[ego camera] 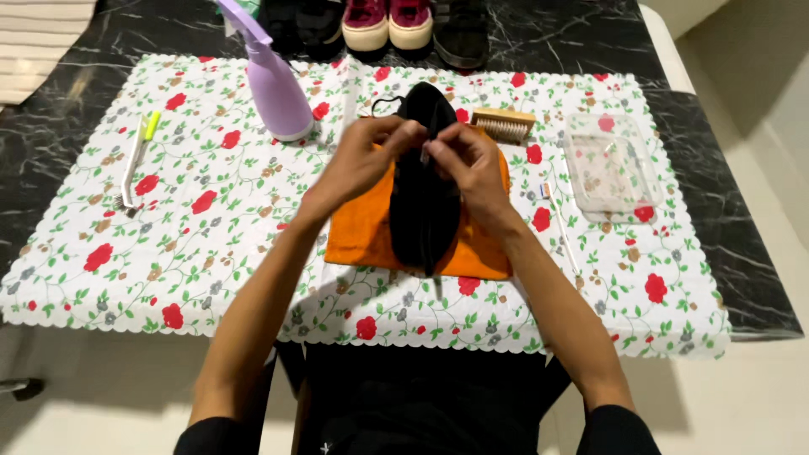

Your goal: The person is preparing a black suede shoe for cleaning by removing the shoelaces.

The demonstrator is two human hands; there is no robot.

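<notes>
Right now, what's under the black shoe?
An orange cloth lies under the black shoe, spread on the floral tablecloth. The left hand and right hand grip the shoe's upper part. The cloth's middle is covered by the shoe.

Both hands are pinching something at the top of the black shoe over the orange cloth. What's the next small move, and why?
Probably keep drawing the lace out at the top of the black shoe. The left hand and right hand both pinch there, a loose black loop shows behind, and the shoe stands on the orange cloth. The wooden brush and purple spray bottle lie untouched.
</notes>
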